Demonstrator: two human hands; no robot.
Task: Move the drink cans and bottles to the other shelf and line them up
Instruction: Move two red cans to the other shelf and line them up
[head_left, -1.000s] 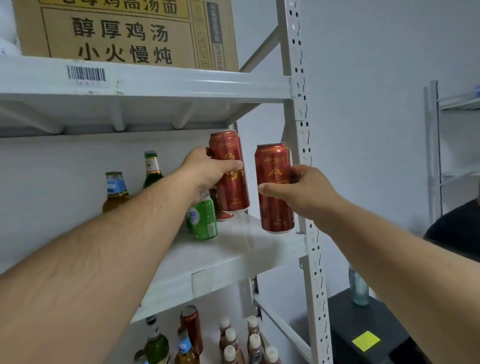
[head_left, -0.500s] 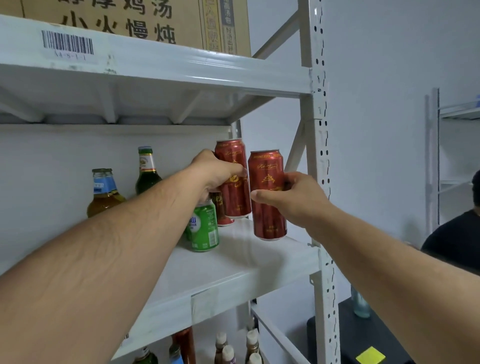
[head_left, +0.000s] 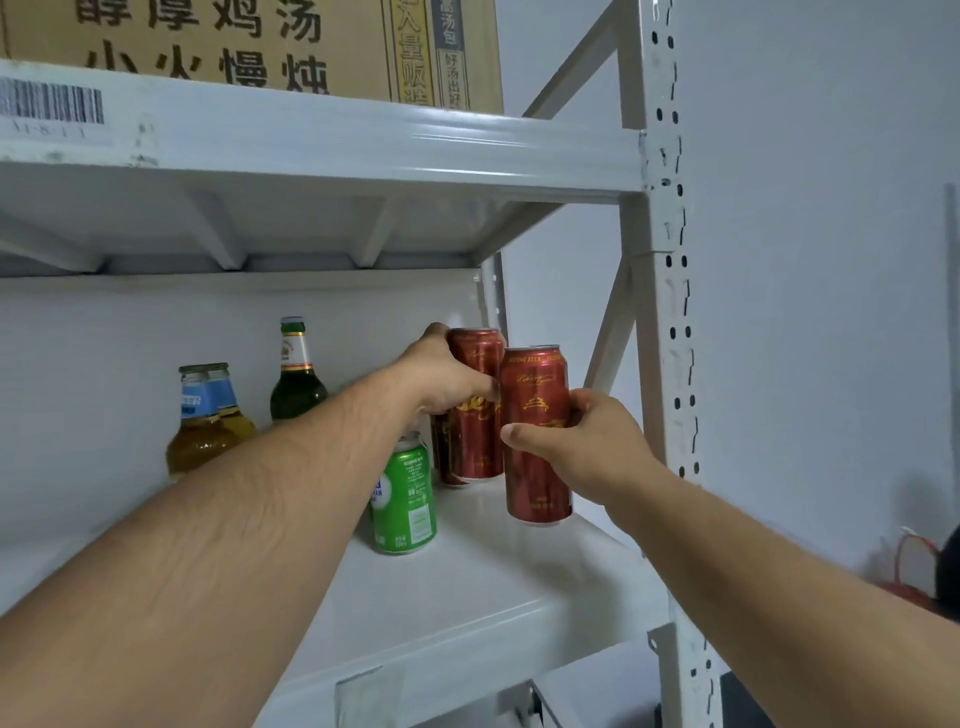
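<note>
Right hand (head_left: 582, 447) grasping upright red can (head_left: 537, 431), frame centre, just above shelf (head_left: 467, 597); left hand (head_left: 447, 379) grasping second can (head_left: 475, 415) behind-left, touching.

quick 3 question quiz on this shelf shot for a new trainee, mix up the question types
1. True or false: the right hand holds a green can.
2. Which drink stands nearest the shelf's front edge, untouched by either hand? A) green can B) green bottle C) blue-labelled bottle
3. Fill in: the left hand grips a red can that stands ___ the one in the right hand, as seen from the camera.

Key
1. False: it grips the nearer red can.
2. A: the green can; the green bottle and blue-labelled bottle stand further back.
3. Behind: the farther red can is partly hidden by the nearer one.
</note>
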